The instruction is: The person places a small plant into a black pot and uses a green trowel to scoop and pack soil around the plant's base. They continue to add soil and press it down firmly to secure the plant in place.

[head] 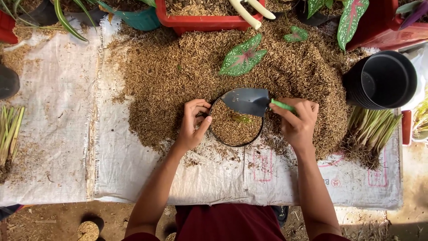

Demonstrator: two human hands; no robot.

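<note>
A small black pot (219, 136) filled with brown husk mix sits in the middle of a white woven sheet (223, 178). My left hand (193, 124) grips the pot's left rim. My right hand (298, 121) holds a grey trowel (247, 100) by its green handle, the blade lying flat over the pot's far edge. A small green shoot (242, 118) pokes out of the mix inside the pot. A wide heap of husk (178, 76) surrounds the pot on three sides.
A stack of black pots (381, 80) lies on its side at the right. Bundled seedlings (370, 131) rest below it. Spotted green leaves (243, 56) rise from the heap. A red planter (209, 20) with white-handled shears stands behind. More cuttings (10, 129) lie at far left.
</note>
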